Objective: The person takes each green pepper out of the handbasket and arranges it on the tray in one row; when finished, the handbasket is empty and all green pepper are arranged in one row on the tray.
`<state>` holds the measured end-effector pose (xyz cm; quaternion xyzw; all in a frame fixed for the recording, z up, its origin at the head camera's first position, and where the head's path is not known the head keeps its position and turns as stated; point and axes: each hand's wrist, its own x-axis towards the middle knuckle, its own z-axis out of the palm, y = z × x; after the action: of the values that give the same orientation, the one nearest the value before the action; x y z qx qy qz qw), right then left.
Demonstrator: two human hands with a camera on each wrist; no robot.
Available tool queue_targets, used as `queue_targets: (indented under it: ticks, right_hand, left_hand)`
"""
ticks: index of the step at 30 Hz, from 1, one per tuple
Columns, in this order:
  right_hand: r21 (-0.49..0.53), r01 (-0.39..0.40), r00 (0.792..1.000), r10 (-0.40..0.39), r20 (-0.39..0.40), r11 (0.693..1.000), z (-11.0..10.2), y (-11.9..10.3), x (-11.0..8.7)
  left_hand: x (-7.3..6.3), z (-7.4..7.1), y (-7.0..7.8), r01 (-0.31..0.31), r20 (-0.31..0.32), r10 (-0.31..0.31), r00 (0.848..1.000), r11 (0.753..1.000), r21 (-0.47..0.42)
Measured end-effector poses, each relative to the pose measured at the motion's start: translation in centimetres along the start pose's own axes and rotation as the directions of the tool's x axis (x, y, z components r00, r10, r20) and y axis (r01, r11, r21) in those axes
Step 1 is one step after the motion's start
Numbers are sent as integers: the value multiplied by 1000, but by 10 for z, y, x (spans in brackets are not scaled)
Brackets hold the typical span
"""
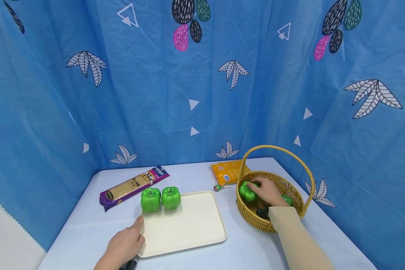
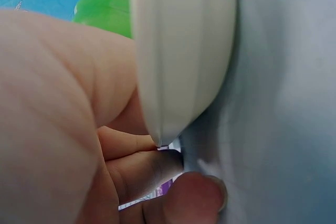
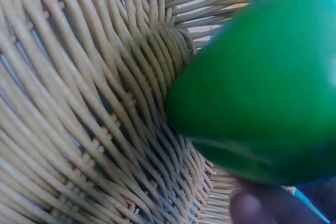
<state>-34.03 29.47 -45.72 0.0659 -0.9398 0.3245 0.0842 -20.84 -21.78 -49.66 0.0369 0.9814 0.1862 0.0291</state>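
My left hand [image 1: 125, 242] is at the left edge of a cream tray [image 1: 182, 228], with thumb and fingers pinching its rim [image 2: 184, 51]. At the tray's far left corner, two shiny green bell peppers [image 1: 171, 197] sit side by side. Inside a wicker basket [image 1: 253, 221] on the right, my right hand [image 1: 269, 191] grips a green bell pepper [image 1: 248, 191]. The right wrist view shows this pepper [image 3: 257, 87] close to the woven wall [image 3: 89, 103]. Another green pepper [image 1: 287, 200] lies in the basket, partly hidden by my right hand.
The basket's tall arched handle [image 1: 283, 149] rises over my right hand. Behind the tray lies a long purple packet [image 1: 133, 187]. An orange packet [image 1: 222, 172] and a small lollipop [image 1: 217, 187] lie left of the basket. A blue curtain [image 1: 155, 112] hangs behind the table.
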Motion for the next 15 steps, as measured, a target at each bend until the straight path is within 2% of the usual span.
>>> queue_targets:
  ticks: [5,10,13,15]
  right_hand:
    - [15,21,997,-20,-72,1000,-2,0,0]
    - [4,64,992,-64,-111,998,-2,0,0]
    - [-4,77,991,-77,-112,997,-2,0,0]
    - [2,59,994,-59,-96,998,-2,0,0]
  left_hand:
    - [0,0,-1,-5,-4,5,1000,1000,7]
    - [0,0,-1,-2,3,2,1000,1000,0]
    - [0,0,-1,-3,3,3,1000,1000,5]
    - [1,0,-2,-4,5,4,1000,1000,4]
